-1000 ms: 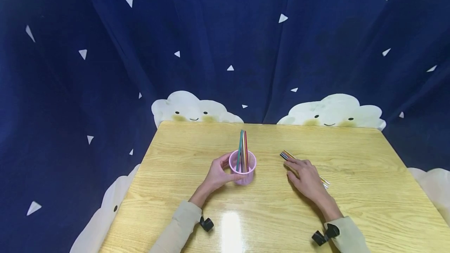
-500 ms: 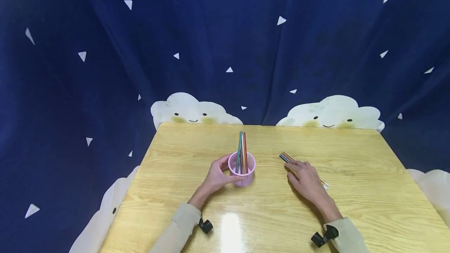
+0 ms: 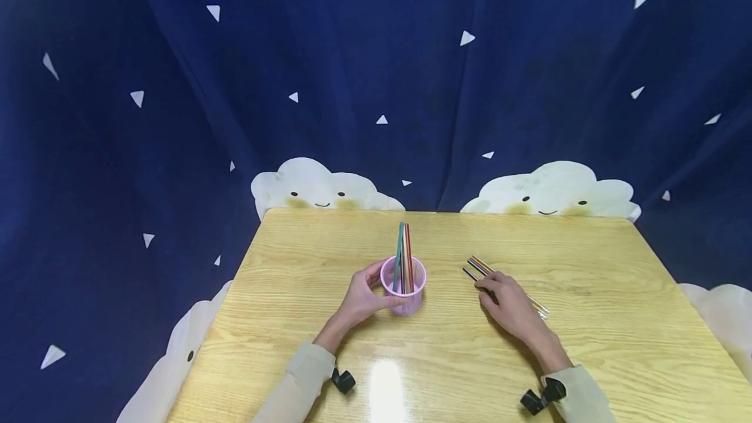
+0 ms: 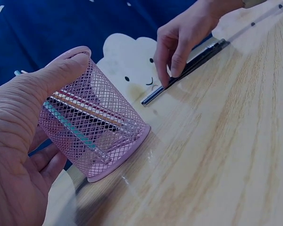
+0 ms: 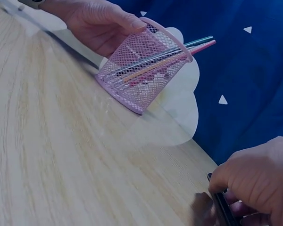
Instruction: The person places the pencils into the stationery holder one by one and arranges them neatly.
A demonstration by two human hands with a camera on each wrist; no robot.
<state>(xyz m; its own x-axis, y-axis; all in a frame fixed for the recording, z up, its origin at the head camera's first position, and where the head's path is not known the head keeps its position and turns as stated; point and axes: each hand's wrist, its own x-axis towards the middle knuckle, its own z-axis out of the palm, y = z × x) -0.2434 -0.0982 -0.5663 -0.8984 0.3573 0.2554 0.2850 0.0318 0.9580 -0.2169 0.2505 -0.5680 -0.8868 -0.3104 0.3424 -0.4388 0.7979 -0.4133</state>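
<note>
My left hand [image 3: 360, 296] grips a pink mesh pen cup [image 3: 416, 304] from its left side, thumb across the front near the rim. Inside lean several slim pens [image 3: 409, 248] in teal, white, yellow and red; their clear ends at the cup's bottom show through the mesh [image 4: 108, 101] in the left wrist view. To the right, my right hand [image 3: 511, 305] pinches a dark slim pen [image 3: 469, 273] between thumb and fingers, low over the table. That pen lies a little apart from a row of other pens [image 3: 480, 264], partly hidden under the hand.
The wooden table [image 3: 317, 240] carries the cup and the row of pens. A dark blue curtain [image 3: 352, 51] with white triangles and clouds hangs behind its far edge. A black wrist camera [image 3: 343, 381] sits at the left cuff, another [image 3: 534, 401] at the right.
The right fingers have drawn the dark pen slightly left and toward me, away from the row. The left hand keeps its grip on the cup. The head view tilts slightly upward.
</note>
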